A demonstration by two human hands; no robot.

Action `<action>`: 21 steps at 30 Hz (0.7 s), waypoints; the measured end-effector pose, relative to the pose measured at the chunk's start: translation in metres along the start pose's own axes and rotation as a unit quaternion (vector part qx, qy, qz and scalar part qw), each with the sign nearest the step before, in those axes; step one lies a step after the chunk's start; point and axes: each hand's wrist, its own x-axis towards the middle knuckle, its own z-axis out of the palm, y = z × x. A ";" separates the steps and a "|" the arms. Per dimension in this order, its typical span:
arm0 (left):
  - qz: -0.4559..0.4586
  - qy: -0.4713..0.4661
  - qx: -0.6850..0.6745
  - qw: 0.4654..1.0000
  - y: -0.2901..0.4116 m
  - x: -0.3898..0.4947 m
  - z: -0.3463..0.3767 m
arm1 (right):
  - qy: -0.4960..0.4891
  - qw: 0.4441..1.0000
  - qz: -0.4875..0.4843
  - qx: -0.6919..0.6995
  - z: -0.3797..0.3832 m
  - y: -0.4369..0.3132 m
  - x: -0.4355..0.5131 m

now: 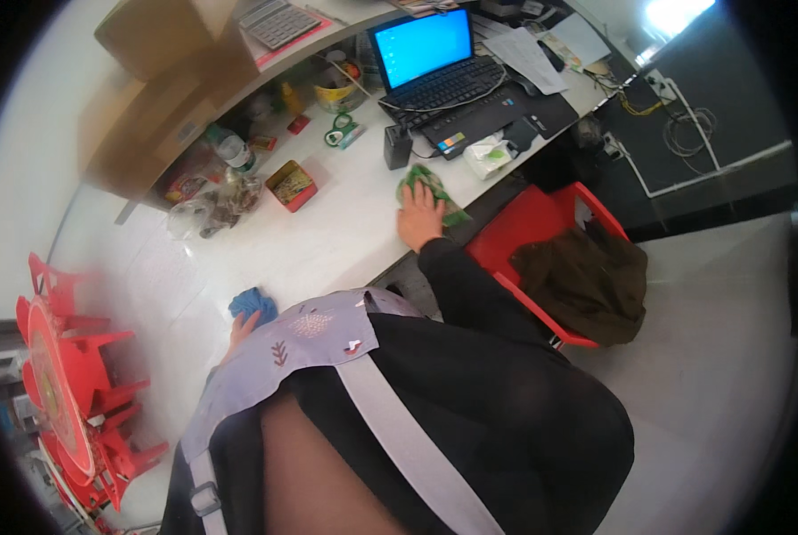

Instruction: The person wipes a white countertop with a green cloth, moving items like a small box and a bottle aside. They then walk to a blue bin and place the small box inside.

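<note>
My right hand (420, 217) lies palm down on a green patterned cloth (432, 184) at the front edge of a white desk (352, 221). Part of this cloth hangs past the edge. Low on the left, my left hand (244, 332) grips a crumpled blue cloth (253, 304); my apron (305, 334) hides some of that hand. A laptop (439, 80) with a lit blue screen stands beyond my right hand. Nearby are a black box-shaped device (397, 147) and a pack of tissues (489, 156). An open red tin (292, 187) sits farther left on the desk.
Green-handled scissors (339, 130), a plastic bottle (232, 148) and plastic bags (225, 204) lie under the raised shelf, which carries a calculator (277, 23) and cardboard boxes (165, 100). A red chair (526, 227) holding a brown garment (579, 281) stands right. Red stools (98, 368) surround a round table (58, 388).
</note>
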 end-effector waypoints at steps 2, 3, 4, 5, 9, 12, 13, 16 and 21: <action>0.063 0.027 0.035 0.997 0.014 -0.002 0.000 | -0.002 1.000 -0.009 0.006 0.007 -0.025 0.005; 0.066 0.044 0.068 0.994 0.023 -0.004 0.000 | 0.013 0.999 -0.034 0.011 0.010 -0.040 -0.003; 0.071 0.067 0.106 0.990 0.032 -0.007 0.002 | 0.067 0.992 -0.110 0.012 0.014 -0.060 -0.012; 0.076 0.090 0.140 0.983 0.041 -0.010 0.004 | -0.098 0.978 -0.174 0.064 0.018 -0.080 -0.009; 0.077 0.158 0.218 0.960 0.077 -0.023 0.016 | -0.123 0.813 -0.484 0.299 0.024 -0.125 -0.055; 0.075 0.183 0.241 0.950 0.097 -0.027 0.022 | -0.133 0.827 -0.417 0.353 0.015 -0.092 -0.053; 0.075 0.186 0.245 0.949 0.101 -0.028 0.023 | -0.114 0.833 -0.393 0.372 0.009 -0.070 -0.052; 0.090 0.170 0.280 0.940 0.110 -0.029 0.023 | -0.054 0.907 -0.244 0.338 -0.005 -0.003 -0.035; 0.106 0.112 0.316 0.936 0.136 -0.035 0.017 | 0.106 0.952 -0.041 0.283 -0.004 0.046 0.011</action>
